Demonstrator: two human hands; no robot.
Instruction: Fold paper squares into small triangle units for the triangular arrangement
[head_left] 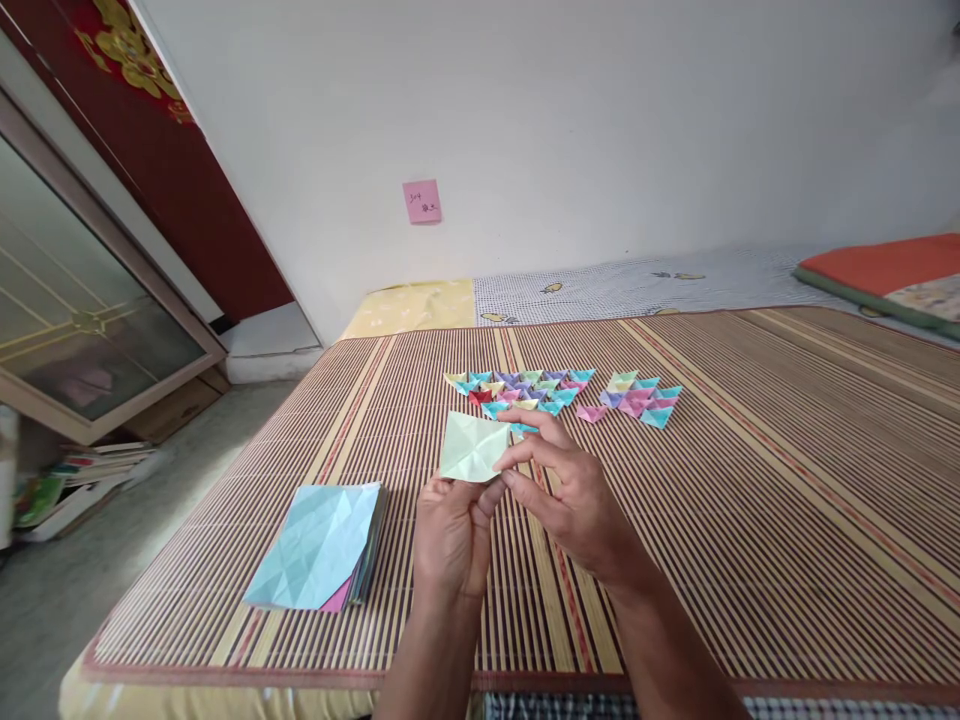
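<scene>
Mid-frame, above the striped bamboo mat (750, 480): pale green creased paper square (472, 448) pinched at its lower edge by left hand (450, 535), at its right corner by right hand (574, 500). Best folded along existing creases, edges aligned, pressed firmly. Two clusters of folded paper triangles (525, 392) beyond; one paper stack (319, 545) lower left.

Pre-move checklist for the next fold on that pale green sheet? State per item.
1. Pale green sheet held by both hands: ok.
2. Left hand grips its lower edge: ok.
3. Right hand pinches its right corner: ok.
4. Sheet lifted off the striped mat: cannot tell.
5. Paper stack lies apart from the hands: ok.
6. Folded pieces sit behind the sheet, untouched: ok.
</scene>
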